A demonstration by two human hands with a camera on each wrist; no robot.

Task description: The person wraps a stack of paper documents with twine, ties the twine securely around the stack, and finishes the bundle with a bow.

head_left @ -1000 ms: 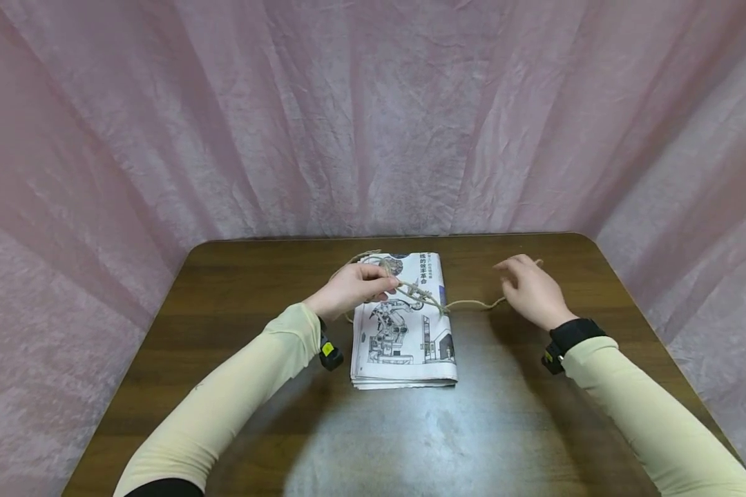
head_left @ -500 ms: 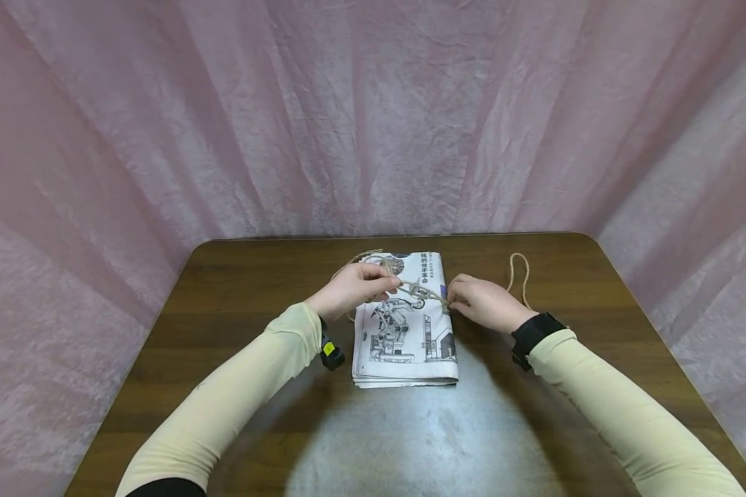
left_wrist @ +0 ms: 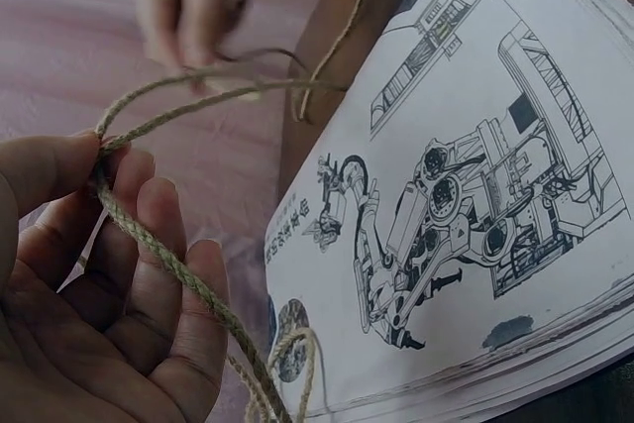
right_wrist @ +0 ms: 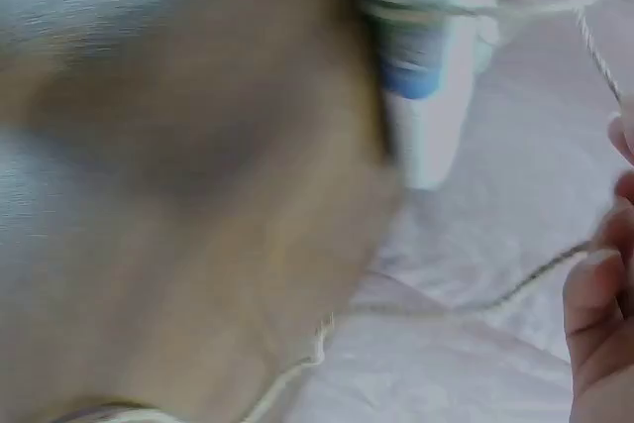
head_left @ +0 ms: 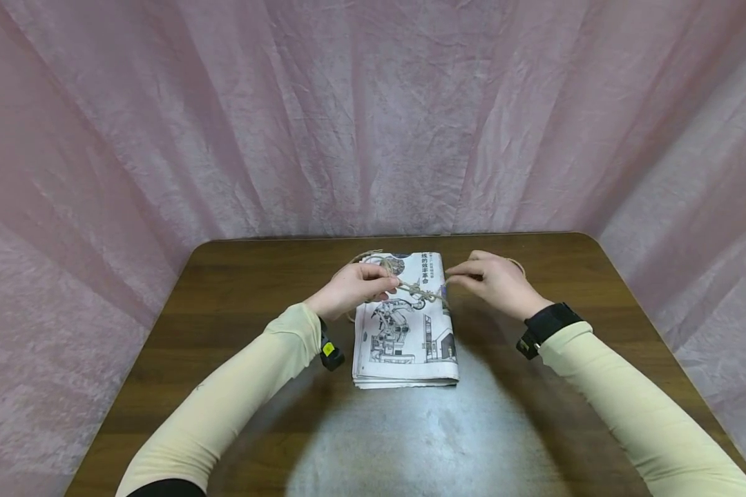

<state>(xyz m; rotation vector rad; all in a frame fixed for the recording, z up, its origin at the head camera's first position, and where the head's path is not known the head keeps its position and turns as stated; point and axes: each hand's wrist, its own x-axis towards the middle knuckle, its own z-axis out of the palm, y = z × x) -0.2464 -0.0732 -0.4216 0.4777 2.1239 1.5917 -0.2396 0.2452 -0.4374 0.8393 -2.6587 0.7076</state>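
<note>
A folded newspaper stack lies on the table with thin jute twine running across its upper half. Over its left side my left hand pinches the twine between thumb and forefinger. In the left wrist view a loop of twine reaches out from that pinch, and another length crosses the curled fingers. My right hand, raised just beyond the right edge of the stack, pinches another part of the twine. From its fingers, twine goes up and a tail trails away in the right wrist view.
The brown wooden table has rounded far corners, and a pink curtain hangs behind it. Loose twine lies at the stack's upper left. Both wrists wear black straps with small cameras.
My right hand has come left from the table's right side to the stack's edge, then lifted slightly back with the twine. My left hand keeps its pinch in place.
</note>
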